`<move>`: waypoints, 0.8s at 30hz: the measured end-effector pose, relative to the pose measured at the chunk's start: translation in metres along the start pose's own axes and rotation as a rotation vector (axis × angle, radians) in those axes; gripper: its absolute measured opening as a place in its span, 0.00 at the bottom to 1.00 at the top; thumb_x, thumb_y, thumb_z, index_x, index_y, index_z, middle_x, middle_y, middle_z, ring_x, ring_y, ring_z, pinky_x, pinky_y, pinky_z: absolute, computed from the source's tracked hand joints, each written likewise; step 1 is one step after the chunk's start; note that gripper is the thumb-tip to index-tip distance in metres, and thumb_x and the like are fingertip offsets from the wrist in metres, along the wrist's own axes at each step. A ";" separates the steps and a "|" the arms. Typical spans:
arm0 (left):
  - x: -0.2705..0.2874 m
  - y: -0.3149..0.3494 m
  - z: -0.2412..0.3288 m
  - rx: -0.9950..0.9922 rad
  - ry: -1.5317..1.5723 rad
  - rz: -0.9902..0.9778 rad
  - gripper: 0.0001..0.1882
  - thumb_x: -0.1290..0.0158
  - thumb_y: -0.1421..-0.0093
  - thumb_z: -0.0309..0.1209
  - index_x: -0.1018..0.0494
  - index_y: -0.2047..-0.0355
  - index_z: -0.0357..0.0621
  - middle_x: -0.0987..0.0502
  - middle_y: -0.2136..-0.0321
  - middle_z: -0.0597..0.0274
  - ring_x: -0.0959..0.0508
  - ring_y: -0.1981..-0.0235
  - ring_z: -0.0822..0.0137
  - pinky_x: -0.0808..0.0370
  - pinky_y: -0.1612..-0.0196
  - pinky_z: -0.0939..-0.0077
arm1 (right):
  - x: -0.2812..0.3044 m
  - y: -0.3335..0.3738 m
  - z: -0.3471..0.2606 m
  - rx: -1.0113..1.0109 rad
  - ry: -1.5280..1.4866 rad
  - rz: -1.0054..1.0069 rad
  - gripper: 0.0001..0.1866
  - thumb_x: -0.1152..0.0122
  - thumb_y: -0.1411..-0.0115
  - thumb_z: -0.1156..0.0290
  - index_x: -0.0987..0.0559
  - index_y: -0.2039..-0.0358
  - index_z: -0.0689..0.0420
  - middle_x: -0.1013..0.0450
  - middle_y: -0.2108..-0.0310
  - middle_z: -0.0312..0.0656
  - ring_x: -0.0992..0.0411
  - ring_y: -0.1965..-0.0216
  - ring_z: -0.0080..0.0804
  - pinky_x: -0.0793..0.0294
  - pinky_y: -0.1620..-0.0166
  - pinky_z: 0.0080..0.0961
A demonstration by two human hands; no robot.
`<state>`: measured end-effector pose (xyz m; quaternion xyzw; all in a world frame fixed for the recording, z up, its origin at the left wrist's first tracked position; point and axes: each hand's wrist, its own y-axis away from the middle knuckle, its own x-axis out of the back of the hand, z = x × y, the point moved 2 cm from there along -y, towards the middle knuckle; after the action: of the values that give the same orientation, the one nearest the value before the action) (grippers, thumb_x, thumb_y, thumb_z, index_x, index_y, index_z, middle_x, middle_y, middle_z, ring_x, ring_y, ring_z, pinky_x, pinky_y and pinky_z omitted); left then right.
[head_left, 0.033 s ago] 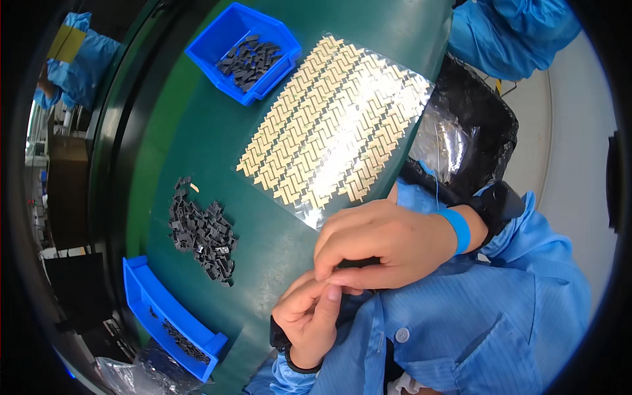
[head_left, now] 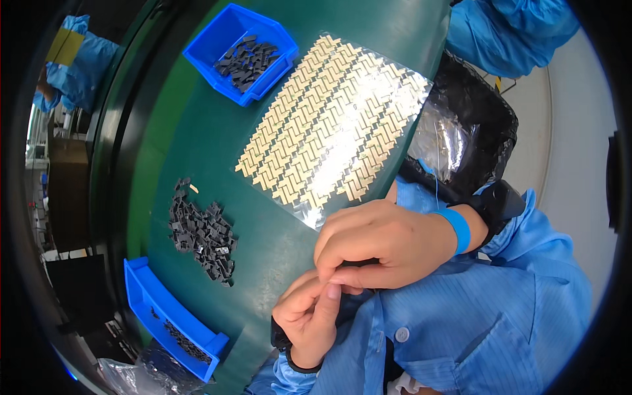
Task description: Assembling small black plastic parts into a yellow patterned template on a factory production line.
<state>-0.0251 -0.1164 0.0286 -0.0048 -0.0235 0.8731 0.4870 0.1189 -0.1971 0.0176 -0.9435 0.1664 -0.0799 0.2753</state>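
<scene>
I see almost no change from the earlier frame: the whole view slips a tiny bit, and the two hands stay put. The left hand (head_left: 309, 322) and the right hand (head_left: 388, 243) meet low in the view, their fingers touching at the tips. I can't tell if they pinch something small there, because the fingers hide it. The tan pieces (head_left: 299, 122) lie in zigzag rows on the clear sheet (head_left: 308, 214), just past the right hand. That sheet's right side comes near the edge of the green table (head_left: 270, 253), with a black bag (head_left: 500, 135) past it. The upper blue bin (head_left: 210, 46) sits just beside the sheet, so room is tight there. There is more bare table between the dark pile (head_left: 204, 240) and the hands. The lower blue bin (head_left: 171, 309) is below the pile.
</scene>
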 end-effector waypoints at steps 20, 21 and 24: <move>-0.019 0.004 -0.007 -0.166 -0.275 0.084 0.07 0.48 0.47 0.17 0.26 0.66 0.29 0.24 0.72 0.50 0.23 0.75 0.69 0.27 0.74 0.82 | 0.011 0.018 -0.008 0.042 0.346 0.031 0.04 0.41 0.52 0.73 0.28 0.78 0.57 0.31 0.67 0.37 0.32 0.66 0.33 0.37 0.60 0.30; -0.020 0.004 -0.008 -0.162 -0.268 0.083 0.07 0.48 0.47 0.17 0.26 0.66 0.29 0.24 0.72 0.50 0.23 0.75 0.69 0.27 0.74 0.82 | 0.011 0.018 -0.006 0.030 0.340 0.028 0.04 0.42 0.52 0.73 0.28 0.78 0.57 0.31 0.66 0.37 0.32 0.66 0.33 0.38 0.60 0.30; -0.021 0.004 -0.012 -0.093 -0.199 0.101 0.06 0.47 0.47 0.17 0.26 0.67 0.28 0.24 0.71 0.50 0.24 0.75 0.69 0.27 0.74 0.82 | 0.014 0.020 -0.008 0.016 0.381 0.012 0.04 0.43 0.52 0.73 0.28 0.79 0.57 0.30 0.65 0.37 0.32 0.65 0.32 0.38 0.59 0.30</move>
<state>-0.0171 -0.1355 0.0162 0.0580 -0.1118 0.8906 0.4371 0.1240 -0.2222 0.0140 -0.9080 0.2207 -0.2569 0.2465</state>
